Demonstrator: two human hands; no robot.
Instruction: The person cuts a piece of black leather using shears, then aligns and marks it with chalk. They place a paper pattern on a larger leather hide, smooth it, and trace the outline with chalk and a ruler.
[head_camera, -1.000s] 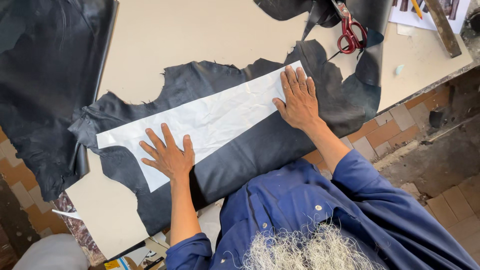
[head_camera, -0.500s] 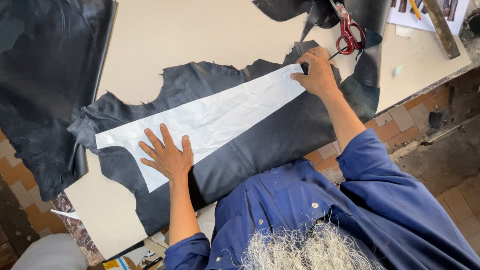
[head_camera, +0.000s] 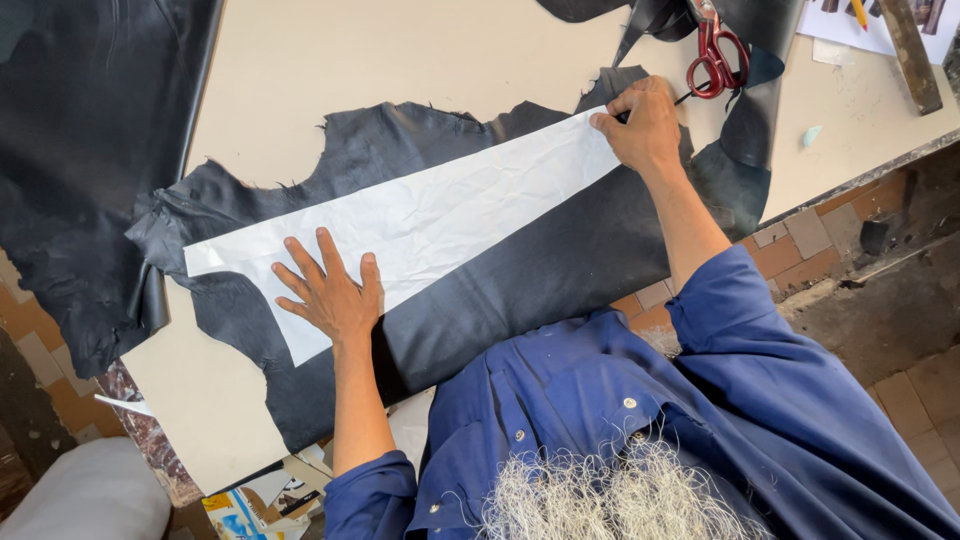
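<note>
One long white paper pattern (head_camera: 420, 215) is lying across one black leather hide (head_camera: 520, 270) in the middle of the frame, on the pale desk (head_camera: 330, 70). The left hand (head_camera: 330, 295) is pressing flat, fingers spread, on the pattern's lower left end. The right hand (head_camera: 645, 125) is curling closed at the upper right end, possibly pinching a dark marker. One pair of red-handled scissors (head_camera: 715, 60) is lying at the upper right.

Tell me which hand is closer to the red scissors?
The right hand. It sits at the far end of the white paper pattern, just beside the red scissors without touching them. The left hand lies flat on the paper's other end, far away.
</note>
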